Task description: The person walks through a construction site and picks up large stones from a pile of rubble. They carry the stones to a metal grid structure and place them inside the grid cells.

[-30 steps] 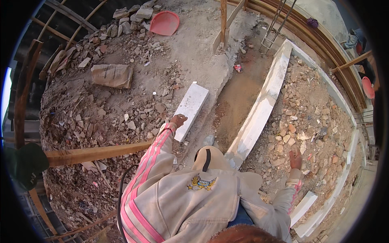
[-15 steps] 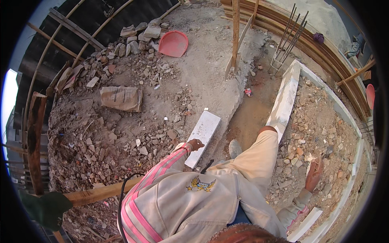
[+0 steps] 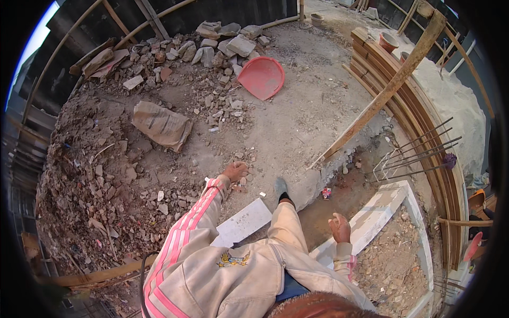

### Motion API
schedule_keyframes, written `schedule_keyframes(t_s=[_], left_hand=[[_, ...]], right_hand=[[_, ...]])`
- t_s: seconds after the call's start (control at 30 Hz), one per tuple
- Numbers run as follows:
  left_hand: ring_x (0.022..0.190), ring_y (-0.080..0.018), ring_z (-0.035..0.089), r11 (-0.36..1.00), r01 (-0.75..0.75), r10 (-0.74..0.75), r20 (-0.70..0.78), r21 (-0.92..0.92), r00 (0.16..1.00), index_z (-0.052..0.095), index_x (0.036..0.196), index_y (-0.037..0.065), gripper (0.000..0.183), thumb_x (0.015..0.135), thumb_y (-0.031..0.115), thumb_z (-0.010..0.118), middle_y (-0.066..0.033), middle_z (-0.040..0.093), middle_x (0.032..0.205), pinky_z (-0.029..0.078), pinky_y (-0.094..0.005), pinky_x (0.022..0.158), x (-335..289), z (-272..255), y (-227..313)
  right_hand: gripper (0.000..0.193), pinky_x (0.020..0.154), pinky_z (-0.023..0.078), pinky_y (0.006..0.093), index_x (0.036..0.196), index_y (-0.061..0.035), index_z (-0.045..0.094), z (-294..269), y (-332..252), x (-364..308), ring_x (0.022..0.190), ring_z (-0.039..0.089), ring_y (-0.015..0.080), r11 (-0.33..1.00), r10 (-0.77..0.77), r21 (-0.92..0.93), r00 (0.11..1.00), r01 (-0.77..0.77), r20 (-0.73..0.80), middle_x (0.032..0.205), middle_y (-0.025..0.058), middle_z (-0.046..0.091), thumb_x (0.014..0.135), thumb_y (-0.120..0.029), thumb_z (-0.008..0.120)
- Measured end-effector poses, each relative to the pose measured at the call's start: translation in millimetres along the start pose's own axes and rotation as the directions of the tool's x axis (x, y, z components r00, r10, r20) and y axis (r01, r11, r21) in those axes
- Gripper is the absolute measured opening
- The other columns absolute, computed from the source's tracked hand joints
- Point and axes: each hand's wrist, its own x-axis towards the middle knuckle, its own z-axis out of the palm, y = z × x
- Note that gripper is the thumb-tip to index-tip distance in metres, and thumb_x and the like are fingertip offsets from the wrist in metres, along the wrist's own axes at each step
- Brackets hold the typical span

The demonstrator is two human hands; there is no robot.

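1. The left hand (image 3: 235,170) reaches out over the dirt floor, fingers curled loosely together above small stones; whether they pinch anything cannot be told.
2. The white block (image 3: 242,222) lies flat on the ground just behind those fingers, under the pink-striped sleeve, near the foot (image 3: 280,188). It looks laid down rather than gripped, since no hand touches it.
3. The right hand (image 3: 339,228) hangs free, fingers relaxed and slightly apart, empty, just above the white block wall (image 3: 379,209) edging a trench, probably out for balance mid-step.
4. Well beyond the left fingers, a red pan (image 3: 261,77) lies tipped on the rubble, nothing visible inside.
5. A crumpled sack (image 3: 161,124) lies left of them, its contents hidden.
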Motion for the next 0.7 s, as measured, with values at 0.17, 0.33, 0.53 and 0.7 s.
schedule_keyframes(t_s=[0.17,0.33,0.53,0.7], left_hand=[[0.099,-0.0236,0.065,0.762,-0.159,0.37,-0.222,0.627,0.902,0.057,0.127,0.002,0.051,0.091,0.038,0.062,-0.014,0.067,0.113,0.051,-0.0356,0.086,28.3,9.5,162.7],[0.104,-0.0275,0.066,0.822,0.118,0.291,-0.589,0.557,0.754,0.06,0.125,0.002,0.054,0.088,0.042,0.062,-0.0181,0.069,0.109,0.05,-0.0375,0.089,-51.7,-58.8,184.2],[0.054,-0.0201,0.057,0.863,0.497,-0.11,-0.928,0.088,0.356,0.065,0.097,0.008,0.026,0.087,0.032,0.064,-0.005,0.064,0.077,0.045,-0.037,0.047,-184.2,-168.1,-5.7],[0.05,-0.0186,0.05,0.801,0.179,-0.591,-0.708,-0.571,0.387,0.061,0.096,0.014,0.029,0.088,0.042,0.058,-0.0047,0.058,0.071,0.035,-0.0357,0.041,-189.8,-136.8,33.5]], right_hand=[[0.043,0.084,0.05,0.0414,0.117,-0.0032,0.062,-58.3,-74.9,197.8,0.093,0.063,0.0325,0.981,-0.144,-0.117,0.986,0.154,0.09,0.102,0.0182,0.065,0.082,-0.028,0.069],[0.046,0.088,0.048,0.0449,0.12,-0.0043,0.061,-90.9,-182.0,324.8,0.101,0.062,0.036,0.911,-0.348,-0.159,0.917,0.38,0.196,0.109,0.019,0.065,0.083,-0.03,0.066],[0.049,0.091,0.047,0.0454,0.123,-0.0065,0.06,-74.6,-297.0,426.1,0.108,0.06,0.0357,0.897,-0.365,-0.08,0.832,0.434,0.418,0.119,0.0197,0.062,0.084,-0.035,0.063],[0.051,0.09,0.048,0.0446,0.124,-0.0091,0.06,-25.3,-312.4,523.5,0.109,0.061,0.0365,0.889,-0.343,-0.137,0.833,0.437,0.434,0.119,0.0204,0.063,0.083,-0.039,0.064]])
